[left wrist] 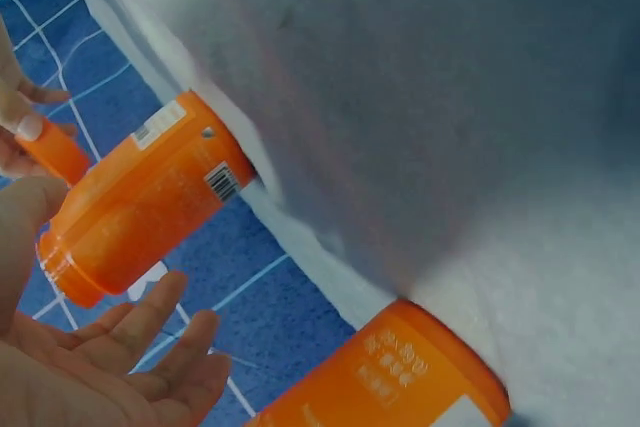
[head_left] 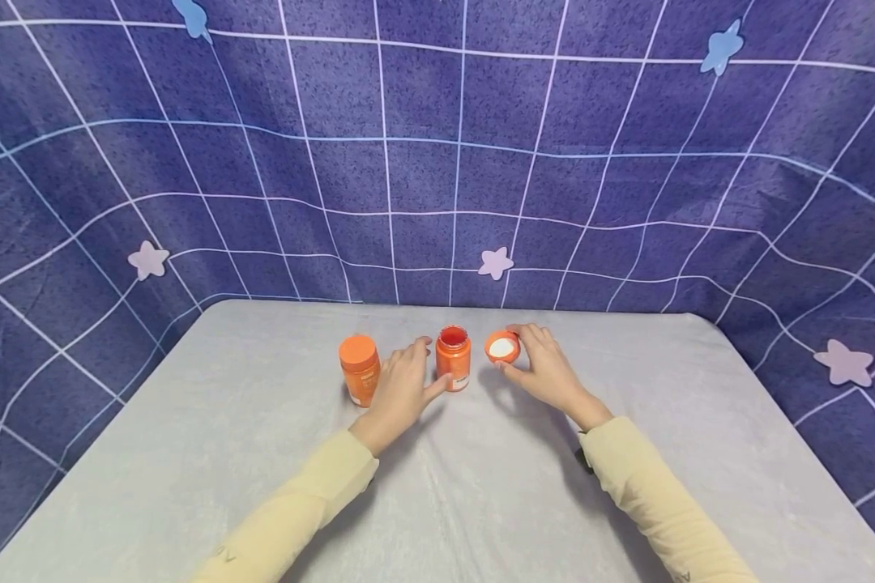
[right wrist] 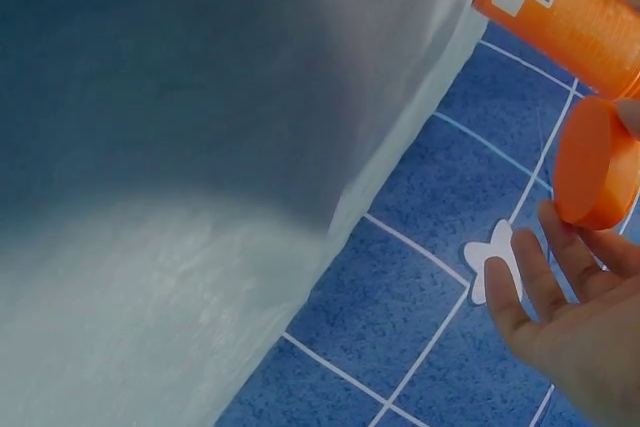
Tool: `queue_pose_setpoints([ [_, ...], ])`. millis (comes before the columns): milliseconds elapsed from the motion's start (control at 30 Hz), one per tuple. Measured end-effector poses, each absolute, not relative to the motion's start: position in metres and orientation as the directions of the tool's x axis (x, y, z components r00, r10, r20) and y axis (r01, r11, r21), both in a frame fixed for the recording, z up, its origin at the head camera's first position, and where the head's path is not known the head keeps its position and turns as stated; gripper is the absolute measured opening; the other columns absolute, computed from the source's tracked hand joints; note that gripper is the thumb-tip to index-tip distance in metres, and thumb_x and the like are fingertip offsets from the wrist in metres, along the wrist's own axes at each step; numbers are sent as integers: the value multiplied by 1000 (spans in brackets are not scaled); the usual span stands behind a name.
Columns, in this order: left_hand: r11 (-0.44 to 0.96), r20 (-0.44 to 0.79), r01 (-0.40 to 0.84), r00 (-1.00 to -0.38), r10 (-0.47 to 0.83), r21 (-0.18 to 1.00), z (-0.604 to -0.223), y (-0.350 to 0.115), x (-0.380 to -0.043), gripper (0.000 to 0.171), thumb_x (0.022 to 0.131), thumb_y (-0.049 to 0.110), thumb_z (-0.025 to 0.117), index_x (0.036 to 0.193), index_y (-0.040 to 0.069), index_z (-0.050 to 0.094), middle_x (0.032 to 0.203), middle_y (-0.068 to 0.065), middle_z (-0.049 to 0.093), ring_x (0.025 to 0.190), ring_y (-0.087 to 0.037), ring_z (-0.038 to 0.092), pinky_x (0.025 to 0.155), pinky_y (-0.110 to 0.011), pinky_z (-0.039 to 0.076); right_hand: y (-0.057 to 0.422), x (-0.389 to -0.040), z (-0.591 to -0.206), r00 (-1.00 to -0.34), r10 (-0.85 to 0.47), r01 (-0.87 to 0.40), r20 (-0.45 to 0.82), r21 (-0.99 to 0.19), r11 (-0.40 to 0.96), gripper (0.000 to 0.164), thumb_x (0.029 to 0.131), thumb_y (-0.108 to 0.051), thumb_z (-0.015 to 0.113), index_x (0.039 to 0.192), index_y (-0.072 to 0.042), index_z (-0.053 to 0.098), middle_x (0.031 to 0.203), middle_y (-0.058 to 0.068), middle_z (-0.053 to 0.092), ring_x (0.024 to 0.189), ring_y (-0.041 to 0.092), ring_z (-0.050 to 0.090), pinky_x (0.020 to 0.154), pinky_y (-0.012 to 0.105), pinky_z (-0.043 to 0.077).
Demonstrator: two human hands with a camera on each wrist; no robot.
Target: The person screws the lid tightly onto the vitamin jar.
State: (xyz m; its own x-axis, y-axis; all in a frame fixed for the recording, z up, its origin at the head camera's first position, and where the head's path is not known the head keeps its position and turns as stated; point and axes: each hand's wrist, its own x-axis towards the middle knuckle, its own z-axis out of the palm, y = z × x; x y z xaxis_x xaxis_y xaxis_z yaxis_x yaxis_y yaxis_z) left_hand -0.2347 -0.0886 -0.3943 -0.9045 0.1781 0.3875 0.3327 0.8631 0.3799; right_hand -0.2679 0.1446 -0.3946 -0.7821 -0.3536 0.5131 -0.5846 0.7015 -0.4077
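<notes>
An uncapped orange bottle [head_left: 453, 366] stands upright on the table, its mouth facing up. Beside it, on its left, my left hand [head_left: 403, 379] is spread with loose, fairly straight fingers; the thumb is close to the bottle, and I cannot tell whether it touches. In the left wrist view these fingers [left wrist: 150, 337] hold nothing. My right hand [head_left: 547, 368] pinches an orange lid [head_left: 502, 347] between thumb and fingers, its white inside showing in the head view. The right wrist view has the lid [right wrist: 597, 164] close to the bottle's neck.
A second orange bottle [head_left: 360, 372], with its lid on, stands left of my left hand and is partly hidden by it. A grey cloth covers the table [head_left: 437, 502]. Behind hangs a blue gridded curtain [head_left: 423, 178] with star shapes.
</notes>
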Motion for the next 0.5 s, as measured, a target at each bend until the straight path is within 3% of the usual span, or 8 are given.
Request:
queue_pose_setpoints([
  [300, 847, 362, 329, -915, 177, 417, -400, -81, -244, 65, 79, 47, 65, 123, 2, 46, 112, -13, 62, 93, -34, 59, 81, -48, 44, 138, -268, -392, -764, -330, -604, 555, -434, 669, 52, 73, -23, 73, 116, -2, 53, 107, 11, 59, 100, 27, 49, 88, 43, 39],
  [500, 831, 366, 331, -915, 168, 448, -401, -77, -249, 62, 79, 47, 65, 119, 3, 48, 103, -11, 64, 88, -33, 61, 77, -47, 45, 136, -268, -392, -750, -330, -618, 574, -428, 659, 52, 72, -23, 73, 116, -2, 53, 107, 10, 59, 102, 27, 48, 89, 43, 38],
])
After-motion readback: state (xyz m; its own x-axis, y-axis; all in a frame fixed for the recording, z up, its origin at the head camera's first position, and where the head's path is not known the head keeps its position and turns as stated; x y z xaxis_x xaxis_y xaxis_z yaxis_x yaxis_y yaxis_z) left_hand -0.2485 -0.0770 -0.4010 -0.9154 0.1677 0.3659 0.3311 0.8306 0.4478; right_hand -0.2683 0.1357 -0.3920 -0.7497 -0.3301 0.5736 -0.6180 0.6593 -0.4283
